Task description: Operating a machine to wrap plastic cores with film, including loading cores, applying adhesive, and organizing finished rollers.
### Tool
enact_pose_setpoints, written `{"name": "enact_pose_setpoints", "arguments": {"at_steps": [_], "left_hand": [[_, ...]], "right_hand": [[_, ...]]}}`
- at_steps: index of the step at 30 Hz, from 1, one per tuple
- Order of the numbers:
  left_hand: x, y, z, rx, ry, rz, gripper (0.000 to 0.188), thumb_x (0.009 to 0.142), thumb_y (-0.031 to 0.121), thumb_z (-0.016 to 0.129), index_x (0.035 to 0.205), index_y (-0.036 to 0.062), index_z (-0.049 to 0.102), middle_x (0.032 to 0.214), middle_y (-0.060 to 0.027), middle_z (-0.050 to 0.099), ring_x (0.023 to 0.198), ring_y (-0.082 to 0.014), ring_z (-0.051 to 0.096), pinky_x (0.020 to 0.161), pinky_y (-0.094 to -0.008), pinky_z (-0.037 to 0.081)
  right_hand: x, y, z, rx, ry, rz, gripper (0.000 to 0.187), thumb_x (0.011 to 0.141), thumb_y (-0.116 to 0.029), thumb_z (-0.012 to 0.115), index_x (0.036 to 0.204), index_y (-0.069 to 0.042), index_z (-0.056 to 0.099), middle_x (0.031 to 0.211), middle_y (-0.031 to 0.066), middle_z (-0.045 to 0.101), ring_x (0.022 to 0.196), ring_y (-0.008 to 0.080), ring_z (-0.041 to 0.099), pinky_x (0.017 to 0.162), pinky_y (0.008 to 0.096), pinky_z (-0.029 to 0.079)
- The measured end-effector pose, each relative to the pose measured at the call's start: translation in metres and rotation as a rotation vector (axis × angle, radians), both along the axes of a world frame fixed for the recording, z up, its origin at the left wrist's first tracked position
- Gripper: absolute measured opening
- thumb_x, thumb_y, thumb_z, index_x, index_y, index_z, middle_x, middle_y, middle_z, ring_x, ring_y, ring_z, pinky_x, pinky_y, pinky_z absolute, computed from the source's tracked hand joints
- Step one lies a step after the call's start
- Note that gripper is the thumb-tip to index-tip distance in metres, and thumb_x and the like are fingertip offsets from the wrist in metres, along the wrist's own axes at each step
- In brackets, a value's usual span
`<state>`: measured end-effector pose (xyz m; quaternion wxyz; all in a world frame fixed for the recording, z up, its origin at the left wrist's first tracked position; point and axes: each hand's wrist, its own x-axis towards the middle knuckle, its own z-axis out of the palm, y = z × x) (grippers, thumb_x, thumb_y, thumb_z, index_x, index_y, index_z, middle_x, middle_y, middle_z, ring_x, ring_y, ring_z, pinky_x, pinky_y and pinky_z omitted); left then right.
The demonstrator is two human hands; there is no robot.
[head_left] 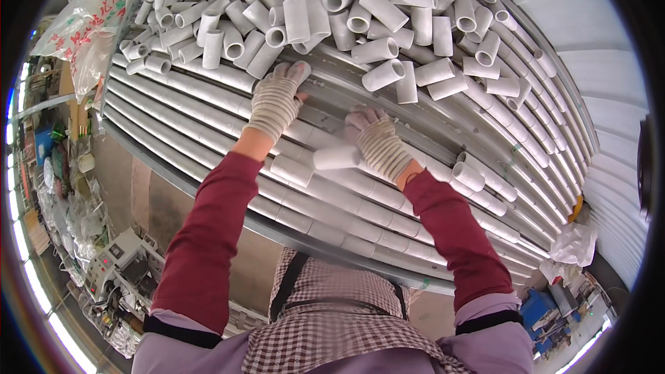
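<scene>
Both my hands wear striped knit gloves with greyish fingers. My left hand [276, 97] reaches to the near edge of a heap of short grey tubes [296, 19]. Its fingers extend forward with the thumb apart, against or very near the tubes there. My right hand [377, 140] is over the ridged rack [332, 100], its fingers bent downward and smeared by motion. One loose tube [337, 158] lies at its thumb side, across the rows; whether it is gripped I cannot tell. Tubes laid end to end form long rows [208, 123] under my forearms.
More rows of tubes [512, 125] fill the right side of the rack. A clear plastic bag [86, 28] hangs at the far left, and another bag [573, 244] sits at the right end. A metal edge [173, 179] borders the rack near me. Machinery [118, 260] stands lower left.
</scene>
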<state>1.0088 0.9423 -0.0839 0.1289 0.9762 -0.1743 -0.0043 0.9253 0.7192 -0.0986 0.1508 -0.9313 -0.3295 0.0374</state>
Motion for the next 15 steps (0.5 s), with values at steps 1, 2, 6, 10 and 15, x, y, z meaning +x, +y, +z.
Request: {"name": "enact_pose_setpoints", "arguments": {"at_steps": [1, 2, 6, 10, 15], "left_hand": [[0.008, 0.000, -0.005, -0.020, 0.128, 0.037, 0.048, 0.080, 0.015, 0.068, 0.124, 0.0054, 0.051, 0.115, -0.0160, 0.058, 0.103, -0.0376, 0.055, 0.091, -0.0418, 0.045], [0.012, 0.003, -0.006, -0.035, 0.266, 0.073, 0.050, 0.079, 0.012, 0.068, 0.126, 0.0056, 0.051, 0.117, -0.0163, 0.058, 0.102, -0.0377, 0.056, 0.090, -0.0409, 0.046], [-0.037, 0.046, 0.045, -0.579, 0.655, -0.141, 0.051, 0.075, 0.008, 0.072, 0.123, 0.0074, 0.057, 0.119, -0.0097, 0.060, 0.110, -0.0280, 0.058, 0.093, -0.0344, 0.046], [-0.035, 0.026, 0.051, -0.453, 0.411, -0.643, 0.041, 0.078, 0.021, 0.072, 0.115, 0.0104, 0.059, 0.113, -0.0107, 0.064, 0.101, -0.0307, 0.061, 0.087, -0.0386, 0.048], [0.034, 0.008, 0.001, 0.410, 0.527, 0.209, 0.039, 0.089, 0.021, 0.057, 0.125, 0.0074, 0.050, 0.112, -0.0137, 0.063, 0.101, -0.0338, 0.063, 0.081, -0.0437, 0.053]], "right_hand": [[-0.003, 0.000, -0.001, 0.019, -0.059, -0.058, 0.019, 0.079, -0.018, 0.055, 0.088, -0.009, 0.069, 0.107, 0.0068, 0.062, 0.114, 0.0263, 0.052, 0.098, 0.0404, 0.040], [0.001, -0.007, 0.022, 0.090, 0.077, -0.067, 0.017, 0.078, -0.016, 0.055, 0.088, -0.010, 0.068, 0.105, 0.0069, 0.061, 0.110, 0.0248, 0.054, 0.092, 0.0374, 0.044], [-0.096, -0.198, 0.047, 0.622, 0.053, -1.006, 0.031, 0.087, -0.023, 0.054, 0.113, -0.008, 0.057, 0.111, 0.0082, 0.060, 0.107, 0.0208, 0.055, 0.091, 0.0366, 0.045], [-0.186, -0.339, 0.098, 1.284, -0.175, -1.937, 0.041, 0.091, -0.030, 0.057, 0.124, -0.006, 0.053, 0.112, 0.0103, 0.057, 0.116, 0.0191, 0.050, 0.098, 0.0355, 0.043], [-0.058, -0.103, 0.024, 0.780, 0.673, -1.043, 0.033, 0.085, -0.028, 0.063, 0.108, -0.005, 0.062, 0.102, 0.0076, 0.065, 0.096, 0.0198, 0.061, 0.082, 0.0335, 0.050]]}}
